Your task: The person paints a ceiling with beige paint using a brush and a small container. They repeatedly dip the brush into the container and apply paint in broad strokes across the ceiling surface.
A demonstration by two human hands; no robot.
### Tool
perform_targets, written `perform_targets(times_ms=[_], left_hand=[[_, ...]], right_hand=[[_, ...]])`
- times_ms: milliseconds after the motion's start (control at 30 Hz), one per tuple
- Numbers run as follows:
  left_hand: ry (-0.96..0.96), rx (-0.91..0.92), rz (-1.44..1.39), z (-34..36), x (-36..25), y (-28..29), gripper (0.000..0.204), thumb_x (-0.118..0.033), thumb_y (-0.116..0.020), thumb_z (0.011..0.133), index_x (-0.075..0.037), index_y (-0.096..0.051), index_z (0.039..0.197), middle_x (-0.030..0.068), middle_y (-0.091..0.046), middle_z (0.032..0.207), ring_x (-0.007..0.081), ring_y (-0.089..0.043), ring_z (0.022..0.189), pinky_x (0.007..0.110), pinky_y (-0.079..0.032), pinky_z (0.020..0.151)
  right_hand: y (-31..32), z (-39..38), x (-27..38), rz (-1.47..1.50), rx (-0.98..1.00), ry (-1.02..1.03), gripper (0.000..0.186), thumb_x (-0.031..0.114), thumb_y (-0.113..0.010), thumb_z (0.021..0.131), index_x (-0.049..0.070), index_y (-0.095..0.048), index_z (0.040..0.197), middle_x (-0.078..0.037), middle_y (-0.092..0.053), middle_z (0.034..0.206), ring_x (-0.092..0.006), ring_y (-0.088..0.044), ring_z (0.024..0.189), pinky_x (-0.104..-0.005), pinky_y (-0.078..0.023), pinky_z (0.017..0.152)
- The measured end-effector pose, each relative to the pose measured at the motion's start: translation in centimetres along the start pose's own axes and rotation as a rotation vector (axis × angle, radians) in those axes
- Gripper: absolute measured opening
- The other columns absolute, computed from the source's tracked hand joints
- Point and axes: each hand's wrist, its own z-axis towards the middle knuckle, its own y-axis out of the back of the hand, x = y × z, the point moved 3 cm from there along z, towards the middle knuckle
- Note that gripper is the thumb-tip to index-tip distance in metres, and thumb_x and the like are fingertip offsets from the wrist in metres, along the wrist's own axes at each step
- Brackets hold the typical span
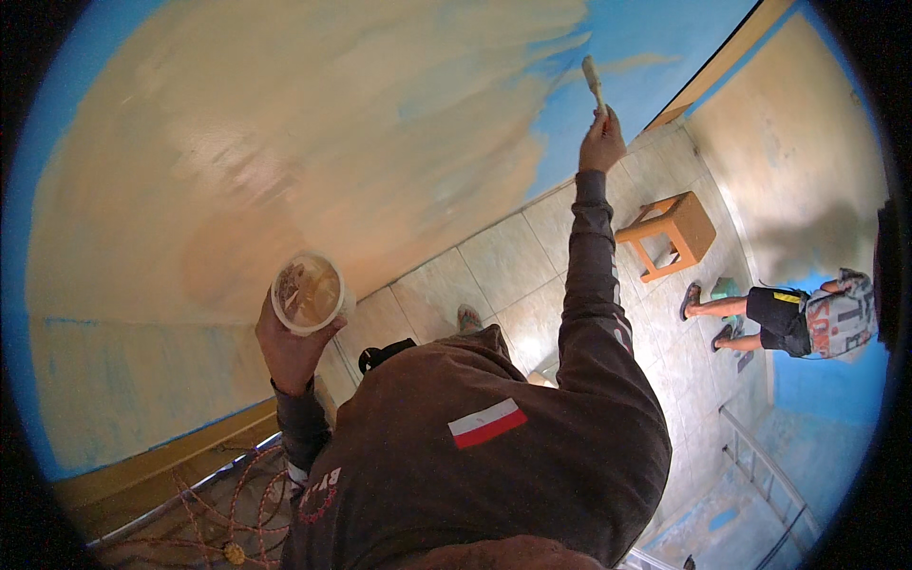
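My left hand (290, 347) grips a white plastic tub (307, 290) holding pale, peach-beige paint, its open top facing up. My right arm is stretched out, and that hand (601, 142) is closed on the handle of a paintbrush (594, 81) with pale paint on it. The brush is over a wall (399, 114) painted in mottled beige and peach with bright blue areas; whether the bristles touch it I cannot tell. Below me, part of my foot (468, 318) shows on the tiles.
An orange plastic stool (692, 223) stands on the tiled floor (513, 252). A co-worker (788, 318) in shorts stands by the right wall, near a green object (724, 288). A metal ladder (769, 470) is at lower right, coiled red cords (256, 494) at lower left.
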Motion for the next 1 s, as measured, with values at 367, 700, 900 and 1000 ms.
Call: perform_targets(times_ms=[367, 700, 900, 1000], left_hand=[[0.045, -0.031, 0.024, -0.1, -0.6, 0.1, 0.084, -0.018, -0.095, 0.061, 0.002, -0.055, 0.131, 0.0159, -0.065, 0.124, 0.0253, -0.064, 0.115, 0.040, -0.052, 0.100], [0.027, -0.029, 0.009, -0.2, -0.4, 0.3, 0.082, -0.014, -0.095, 0.060, 0.002, -0.055, 0.130, 0.0152, -0.066, 0.123, 0.0245, -0.064, 0.114, 0.039, -0.053, 0.099], [0.056, -0.043, 0.003, -0.4, -0.5, 0.4, 0.083, -0.016, -0.096, 0.059, 0.003, -0.056, 0.130, 0.0146, -0.066, 0.122, 0.0231, -0.065, 0.113, 0.038, -0.052, 0.099], [0.063, -0.043, 0.017, -0.4, -0.4, 0.4, 0.083, -0.017, -0.097, 0.059, 0.002, -0.056, 0.129, 0.0140, -0.067, 0.121, 0.0228, -0.065, 0.113, 0.038, -0.052, 0.098]], right_hand=[[1.3, -11.7, 14.2, 0.261, 0.436, -0.248, 0.026, 0.020, -0.064, 0.096, 0.002, -0.070, 0.115, -0.014, -0.073, 0.084, -0.0167, -0.067, 0.069, -0.0293, -0.053, 0.063], [-5.2, -11.0, 13.6, 0.556, 0.984, -0.211, 0.027, 0.021, -0.064, 0.097, 0.001, -0.071, 0.114, -0.006, -0.076, 0.090, -0.0112, -0.066, 0.073, -0.0275, -0.055, 0.066], [-5.4, -4.3, 4.9, 0.367, 0.871, -0.190, 0.026, 0.022, -0.064, 0.097, 0.002, -0.070, 0.112, -0.006, -0.076, 0.091, -0.0115, -0.067, 0.075, -0.0274, -0.055, 0.070], [-3.9, -1.0, 0.3, 0.297, 0.733, -0.175, 0.025, 0.023, -0.064, 0.097, 0.002, -0.071, 0.110, -0.006, -0.076, 0.090, -0.0116, -0.067, 0.075, -0.0274, -0.054, 0.070]])
